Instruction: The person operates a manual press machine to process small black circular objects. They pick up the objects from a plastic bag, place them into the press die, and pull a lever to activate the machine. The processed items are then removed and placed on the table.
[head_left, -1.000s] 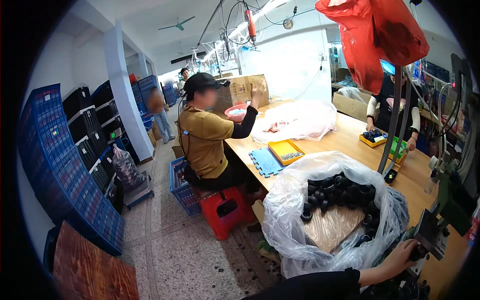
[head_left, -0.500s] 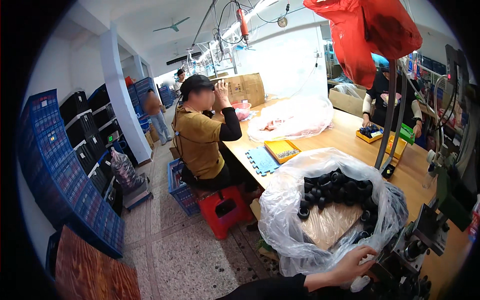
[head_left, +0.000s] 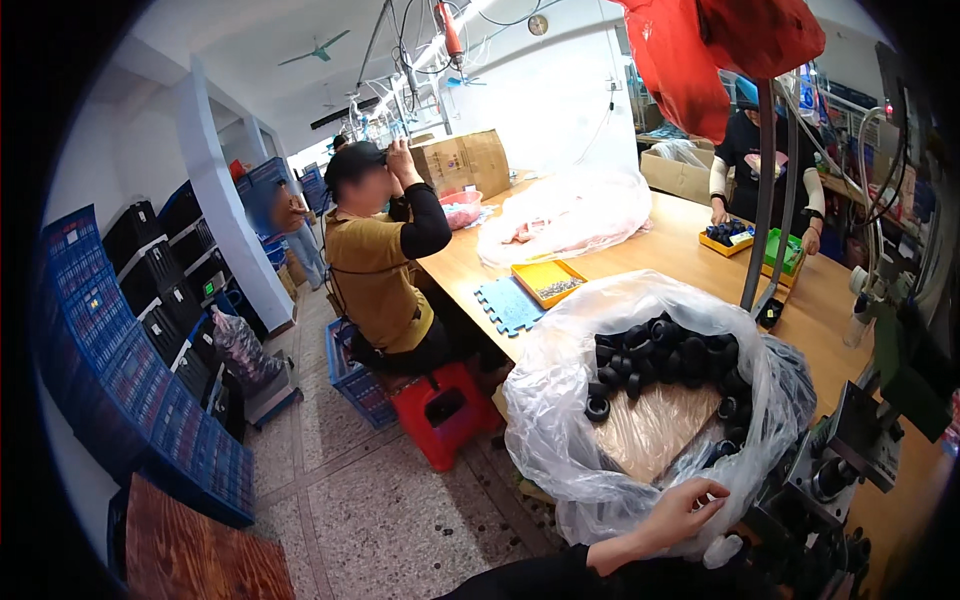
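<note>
My left hand (head_left: 685, 512) comes in from the lower edge in a dark sleeve and is over the near rim of a clear plastic bag (head_left: 548, 440). Its fingers are loosely bent and apart, and I see nothing held in them. Inside the wide-mouthed bag lie many small black ring-shaped parts (head_left: 690, 355), heaped along the far side. A flat brown piece (head_left: 655, 430) under clear film shows in the middle of the bag. Just right of the hand stands a dark metal bench press (head_left: 835, 475), with more black parts around its base. My right hand is out of view.
A wooden table (head_left: 640, 255) bears a yellow tray (head_left: 548, 285), a blue foam mat (head_left: 507, 305) and a large pink-filled bag (head_left: 570, 215). One person sits on a red stool (head_left: 445, 415); another works at the far right. Blue crates (head_left: 150, 380) line the left. Red bags (head_left: 720, 60) hang overhead.
The view has turned slightly, so the scene sits a little to the left and higher. My left hand has drawn away from the press, to the left over the bag's rim.
</note>
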